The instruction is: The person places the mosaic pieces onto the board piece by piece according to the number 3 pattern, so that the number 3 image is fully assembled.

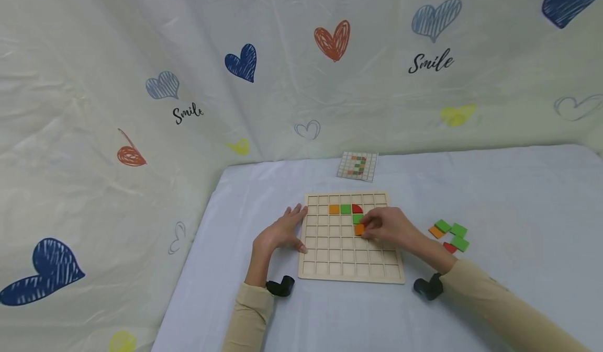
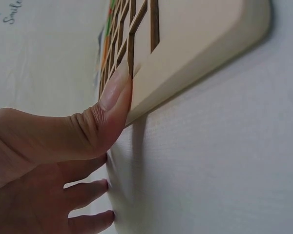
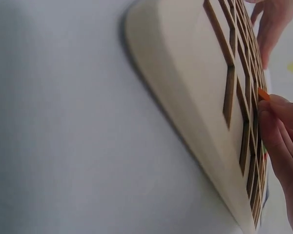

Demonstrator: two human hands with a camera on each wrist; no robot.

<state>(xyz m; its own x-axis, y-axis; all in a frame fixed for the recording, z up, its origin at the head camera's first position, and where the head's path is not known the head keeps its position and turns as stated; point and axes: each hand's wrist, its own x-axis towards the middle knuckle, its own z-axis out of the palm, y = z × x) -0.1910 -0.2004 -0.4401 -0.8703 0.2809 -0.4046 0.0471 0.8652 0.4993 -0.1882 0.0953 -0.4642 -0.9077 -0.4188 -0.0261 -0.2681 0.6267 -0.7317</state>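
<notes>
A wooden grid board (image 1: 325, 268) lies on the white cloth. Across its upper part sit an orange square tile (image 1: 334, 209), a green square tile (image 1: 346, 208) and a red rounded tile (image 1: 357, 208), with another green tile (image 1: 357, 219) below the red one. My right hand (image 1: 390, 226) pinches an orange tile (image 1: 359, 230) at the grid, just under that green tile; in the right wrist view this orange tile (image 3: 263, 94) looks tilted. Fingers spread, my left hand (image 1: 281, 230) rests at the board's left edge, its thumb (image 2: 115, 92) touching the rim.
Right of the board lie several loose tiles: green ones (image 1: 459, 230), an orange one (image 1: 436, 232) and a red one (image 1: 449, 247). Behind the board, a printed pattern card (image 1: 346, 167) lies near the heart-patterned backdrop (image 1: 273, 111). Black devices (image 1: 281, 286) sit at both wrists.
</notes>
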